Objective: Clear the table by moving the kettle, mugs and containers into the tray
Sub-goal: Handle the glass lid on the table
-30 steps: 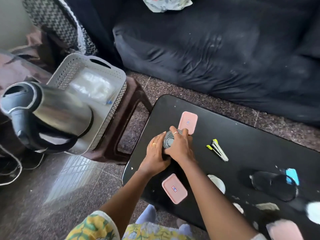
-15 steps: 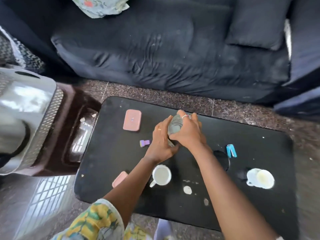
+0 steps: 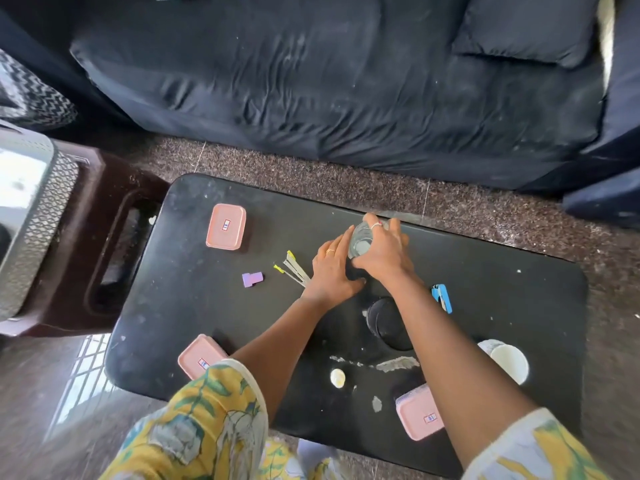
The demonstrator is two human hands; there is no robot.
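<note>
Both my hands are around a small clear glass (image 3: 360, 239) near the far edge of the black table (image 3: 194, 306). My right hand (image 3: 384, 258) grips it from above. My left hand (image 3: 330, 275) presses against its left side. Three pink lidded containers lie on the table: far left (image 3: 225, 226), near left (image 3: 199, 356), and near right (image 3: 417, 415), partly under my right arm. A white mug (image 3: 509, 362) stands at the right and a black mug (image 3: 384, 317) between my arms. The grey perforated tray (image 3: 41, 216) sits at the left, with the shiny kettle (image 3: 17, 181) inside it.
The tray rests on a dark brown plastic stool (image 3: 114, 237) left of the table. A purple block (image 3: 252, 279), yellow-tipped sticks (image 3: 294, 271) and a blue stapler (image 3: 442, 297) lie on the table. A dark sofa (image 3: 346, 81) runs behind it.
My view has swung right, away from the tray and kettle. Both hands have carried the glass from the table's left end to its far middle.
</note>
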